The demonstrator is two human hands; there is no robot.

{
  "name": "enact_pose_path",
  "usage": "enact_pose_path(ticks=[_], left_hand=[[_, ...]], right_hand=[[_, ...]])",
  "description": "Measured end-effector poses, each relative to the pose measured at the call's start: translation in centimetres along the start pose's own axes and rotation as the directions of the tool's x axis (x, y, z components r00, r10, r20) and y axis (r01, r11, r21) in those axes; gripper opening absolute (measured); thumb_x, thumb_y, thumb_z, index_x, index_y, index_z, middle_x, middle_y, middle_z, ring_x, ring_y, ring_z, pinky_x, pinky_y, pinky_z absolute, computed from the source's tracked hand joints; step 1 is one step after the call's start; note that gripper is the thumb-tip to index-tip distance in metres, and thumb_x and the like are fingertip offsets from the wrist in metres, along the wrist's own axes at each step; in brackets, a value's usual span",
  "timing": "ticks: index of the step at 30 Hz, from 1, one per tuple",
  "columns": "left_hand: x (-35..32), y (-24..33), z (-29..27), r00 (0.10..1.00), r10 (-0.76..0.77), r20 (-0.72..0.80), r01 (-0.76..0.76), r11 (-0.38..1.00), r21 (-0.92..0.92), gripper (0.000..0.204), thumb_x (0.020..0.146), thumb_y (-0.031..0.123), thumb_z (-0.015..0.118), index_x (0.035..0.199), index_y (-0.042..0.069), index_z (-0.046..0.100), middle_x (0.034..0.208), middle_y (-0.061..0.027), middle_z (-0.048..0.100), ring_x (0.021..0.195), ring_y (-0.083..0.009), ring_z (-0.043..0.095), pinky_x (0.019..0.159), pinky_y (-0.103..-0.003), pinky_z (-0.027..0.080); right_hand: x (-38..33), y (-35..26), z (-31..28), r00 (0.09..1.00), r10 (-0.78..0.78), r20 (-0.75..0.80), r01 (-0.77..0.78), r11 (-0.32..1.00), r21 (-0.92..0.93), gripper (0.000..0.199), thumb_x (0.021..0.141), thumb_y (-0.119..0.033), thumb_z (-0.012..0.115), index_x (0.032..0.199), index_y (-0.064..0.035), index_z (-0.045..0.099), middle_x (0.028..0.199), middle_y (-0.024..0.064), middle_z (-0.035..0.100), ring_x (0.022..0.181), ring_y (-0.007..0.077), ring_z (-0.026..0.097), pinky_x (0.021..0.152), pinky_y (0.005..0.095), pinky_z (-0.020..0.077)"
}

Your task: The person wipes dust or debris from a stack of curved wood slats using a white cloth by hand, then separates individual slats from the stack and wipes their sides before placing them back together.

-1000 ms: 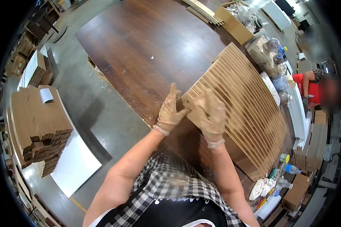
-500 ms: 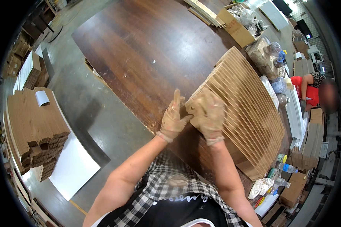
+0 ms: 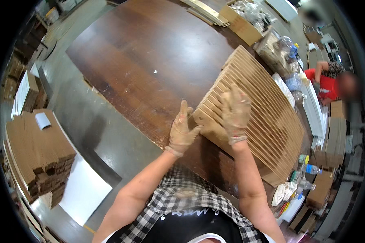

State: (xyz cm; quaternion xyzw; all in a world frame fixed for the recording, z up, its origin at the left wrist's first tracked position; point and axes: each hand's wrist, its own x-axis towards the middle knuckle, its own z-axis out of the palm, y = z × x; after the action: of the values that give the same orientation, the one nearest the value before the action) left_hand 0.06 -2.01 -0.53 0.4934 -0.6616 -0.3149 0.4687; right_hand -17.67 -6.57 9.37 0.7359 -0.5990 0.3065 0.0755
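Note:
A fanned row of flat brown cardboard sheets [image 3: 263,109] lies overlapping on the dark wooden table [image 3: 150,56]. My left hand [image 3: 183,130], in a thin worn glove, presses flat against the near left edge of the nearest sheet. My right hand [image 3: 235,111], gloved too, rests on top of the near sheets with its fingers curled over their edges. Both forearms come up from the bottom over my checked shirt.
A tall stack of folded cardboard [image 3: 38,150] stands on a white sheet [image 3: 83,192] on the floor at left. An open box [image 3: 241,22] and plastic bags [image 3: 278,50] sit at the table's far side. Bottles and cloths [image 3: 300,182] lie at right. Another person in red [image 3: 330,83] works at right.
My right hand has shifted up onto the tops of the near sheets, and my left hand has stayed against the stack's near edge. The view has tilted slightly.

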Motion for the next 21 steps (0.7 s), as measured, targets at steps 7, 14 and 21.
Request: enact_pose_path(ticks=[7,14,21], left_hand=[[0.5,0.2,0.0,0.992,0.117,0.049,-0.119,0.992,0.033,0.101,0.080,0.013,0.081,0.158,0.002,0.017,0.127,-0.0183,0.059,0.111,-0.0371,0.059,0.097,-0.045,0.048],[0.7,1.4,-0.6,0.987,0.086,0.133,-0.105,0.985,0.139,0.085,0.086,0.018,0.079,0.155,0.008,0.031,0.130,-0.0211,0.055,0.117,-0.0384,0.055,0.099,-0.046,0.046],[0.7,1.3,-0.9,0.989,0.032,0.145,-0.051,0.990,0.133,0.078,0.087,0.023,0.077,0.152,0.006,0.039,0.128,-0.0209,0.056,0.115,-0.0383,0.055,0.099,-0.047,0.046]], right_hand=[[-2.0,-0.4,-0.5,0.997,-0.064,0.048,0.067,0.996,-0.063,0.045,0.089,-0.012,0.065,0.133,-0.0047,0.058,0.122,0.0178,0.060,0.105,0.0352,0.057,0.091,0.0468,0.0469],[-4.9,1.1,-3.8,0.977,0.054,-0.205,-0.068,0.996,-0.065,0.045,0.093,-0.020,0.064,0.134,-0.0049,0.058,0.116,0.0164,0.062,0.107,0.0326,0.058,0.093,0.0460,0.0491],[-8.0,4.3,-3.9,0.987,0.160,-0.009,-0.160,0.978,-0.135,0.042,0.094,-0.022,0.063,0.133,-0.0088,0.059,0.112,0.0144,0.063,0.105,0.0282,0.059,0.089,0.0427,0.0522]])
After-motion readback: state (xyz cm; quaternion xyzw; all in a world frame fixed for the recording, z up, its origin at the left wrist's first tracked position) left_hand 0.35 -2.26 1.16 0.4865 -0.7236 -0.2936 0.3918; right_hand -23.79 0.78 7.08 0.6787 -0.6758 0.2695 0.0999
